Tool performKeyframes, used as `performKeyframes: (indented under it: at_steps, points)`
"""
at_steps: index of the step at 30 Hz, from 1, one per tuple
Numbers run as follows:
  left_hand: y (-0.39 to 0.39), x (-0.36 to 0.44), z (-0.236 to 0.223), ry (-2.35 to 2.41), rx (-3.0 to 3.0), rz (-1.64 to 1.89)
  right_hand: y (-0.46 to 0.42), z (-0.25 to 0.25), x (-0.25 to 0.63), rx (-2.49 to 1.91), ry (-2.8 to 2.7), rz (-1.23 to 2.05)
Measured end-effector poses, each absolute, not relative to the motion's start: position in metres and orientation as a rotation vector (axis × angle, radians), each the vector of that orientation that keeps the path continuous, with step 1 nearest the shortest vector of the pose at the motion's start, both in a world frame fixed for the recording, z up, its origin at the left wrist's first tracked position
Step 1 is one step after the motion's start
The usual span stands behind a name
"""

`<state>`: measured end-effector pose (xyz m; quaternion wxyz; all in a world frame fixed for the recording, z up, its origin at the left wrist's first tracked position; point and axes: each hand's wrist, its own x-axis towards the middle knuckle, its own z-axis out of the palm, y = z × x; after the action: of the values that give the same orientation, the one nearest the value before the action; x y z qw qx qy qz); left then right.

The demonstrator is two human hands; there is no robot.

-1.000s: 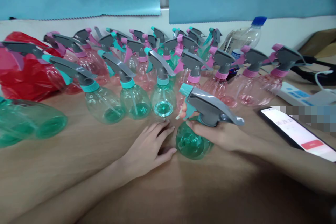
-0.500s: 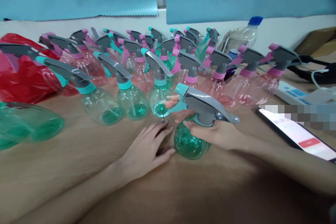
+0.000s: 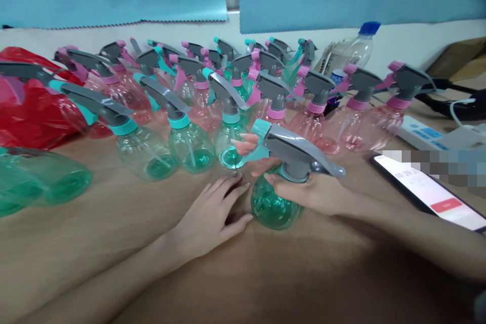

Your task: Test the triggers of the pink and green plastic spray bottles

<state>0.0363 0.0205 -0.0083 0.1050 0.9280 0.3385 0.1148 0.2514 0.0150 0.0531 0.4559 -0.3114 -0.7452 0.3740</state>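
Note:
My right hand (image 3: 315, 192) is wrapped round the neck of a green spray bottle (image 3: 273, 205), which stands upright on the table (image 3: 152, 228). Its grey spray head with a teal nozzle and trigger points left, and some of my fingers show behind the trigger. Just left of that bottle, my left hand (image 3: 212, 210) lies flat on the tabletop with its fingers stretched out, holding nothing. Beyond my fingertips stand a green spray bottle with a teal collar (image 3: 230, 142) and a similar one (image 3: 192, 149) beside it.
Several pink spray bottles (image 3: 357, 126) and more green ones (image 3: 146, 154) crowd the back. At the left are a red plastic bag (image 3: 41, 116) and green bottles (image 3: 68, 182). A lit phone (image 3: 429, 187), a power strip (image 3: 436, 134) and a blue-capped bottle (image 3: 359, 53) are at the right.
Both hands and the held spray bottle stay almost where they were. The fingers of my right hand by the trigger have shifted very slightly, and the view has moved a little.

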Motion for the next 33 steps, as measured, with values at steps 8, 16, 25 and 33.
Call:
performKeyframes:
  at_steps: [8,16,25,33]
  points:
    - [0.0201,0.0362,-0.0082,0.994,2.738,0.33,0.0143,0.0511,0.2518,-0.783,-1.841,0.953]
    - [0.02,0.0367,-0.0083,1.001,2.735,0.347,0.0158,0.0507,0.2516,-0.703,-1.834,0.964]
    - [0.0203,0.0369,-0.0086,1.004,2.734,0.336,0.0151,0.0509,0.2514,-0.74,-1.826,0.971]
    - [0.0207,0.0367,-0.009,1.0,2.733,0.345,0.0153,0.0485,0.2525,-0.771,-1.846,0.945]
